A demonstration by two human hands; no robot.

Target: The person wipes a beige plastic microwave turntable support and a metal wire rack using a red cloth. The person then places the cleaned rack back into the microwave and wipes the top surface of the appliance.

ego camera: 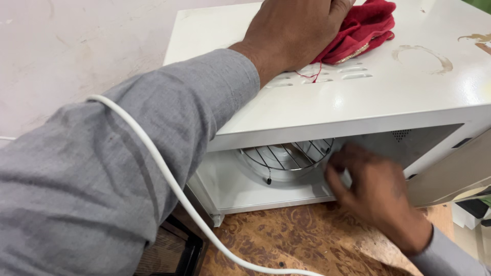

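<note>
Microwave [388,97]: left hand [294,30] clamps red cloth [365,25] on top; right hand [376,191] reaches inside by wire rack [286,156], grip unclear. Best steady casing.

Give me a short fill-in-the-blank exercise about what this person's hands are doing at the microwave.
1. The left hand presses a ____ cloth on the microwave's top.
2. The right hand reaches ____ the open microwave.
3. A round wire ____ stands in there.
4. A ____ cable crosses the grey sleeve.

Missing words: red; into; rack; white
</note>
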